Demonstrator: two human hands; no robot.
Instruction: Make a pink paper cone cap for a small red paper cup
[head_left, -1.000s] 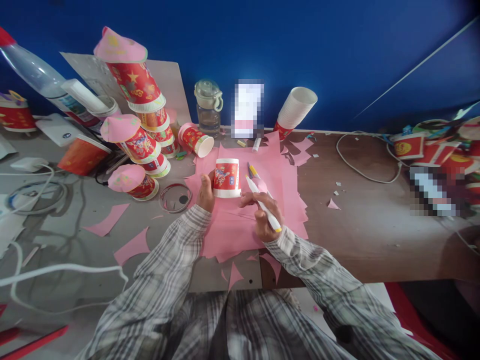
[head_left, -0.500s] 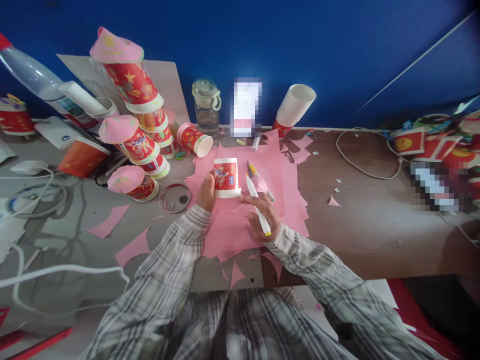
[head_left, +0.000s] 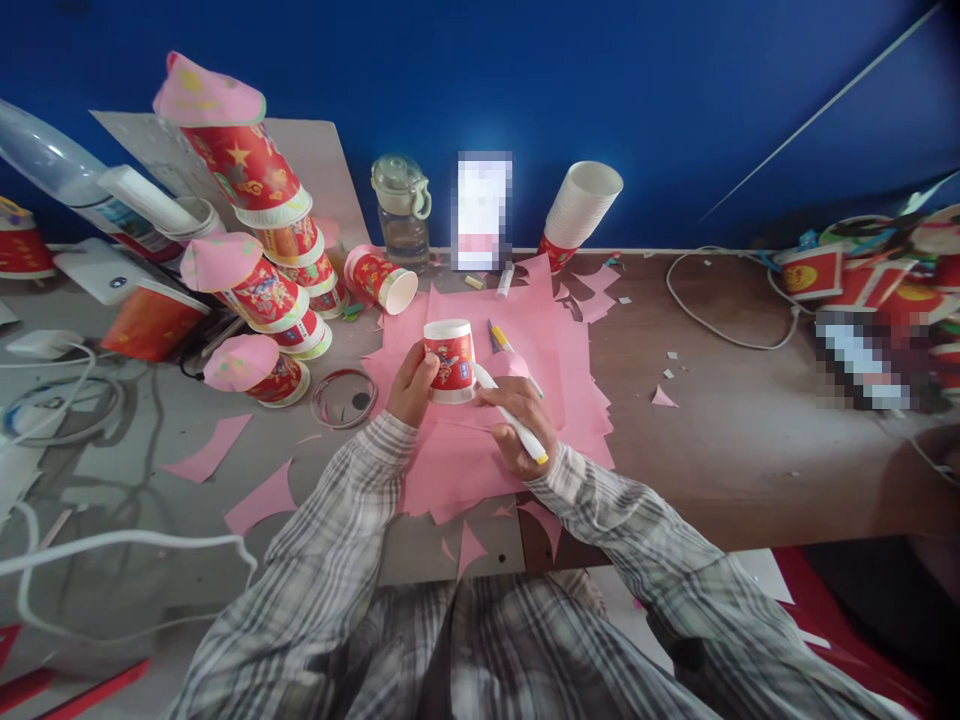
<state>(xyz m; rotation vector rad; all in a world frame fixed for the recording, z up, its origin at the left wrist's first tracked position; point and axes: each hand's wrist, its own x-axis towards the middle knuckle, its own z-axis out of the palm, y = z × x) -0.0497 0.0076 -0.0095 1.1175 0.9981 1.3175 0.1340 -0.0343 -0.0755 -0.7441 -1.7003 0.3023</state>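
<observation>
A blue wall (head_left: 360,80) is filling the top of the frame behind a surface (head_left: 720,440) that is showing grey at left and brown at right. Nearest, two plaid sleeves (head_left: 322,530) are reaching up from the bottom edge, and a few pink scraps (head_left: 471,548) are lying between them at lower centre. In the middle of the frame, the left hand (head_left: 411,385) is grasping a red paper cup (head_left: 452,367) by its left side, its white rim facing up. The right hand (head_left: 529,420) is gripping a white marker (head_left: 519,425) with a yellow end; the other end is pointing at the cup's right side, though I cannot tell whether it is touching. Both hands are hovering over pink sheets (head_left: 450,460) that are spreading across the centre. Left of the left hand, a coiled loop (head_left: 321,415) is resting on the surface. Just beyond the right hand, a pen with a yellow band (head_left: 499,336) is lying on the sheets. Farther back at left, pink cones (head_left: 217,262) are topping stacked red cups (head_left: 244,165). A clear bottle (head_left: 401,230) is standing at upper centre, a pixelated screen (head_left: 484,205) is glowing beside it, and a stack of white cups (head_left: 581,205) is rising to the right.
</observation>
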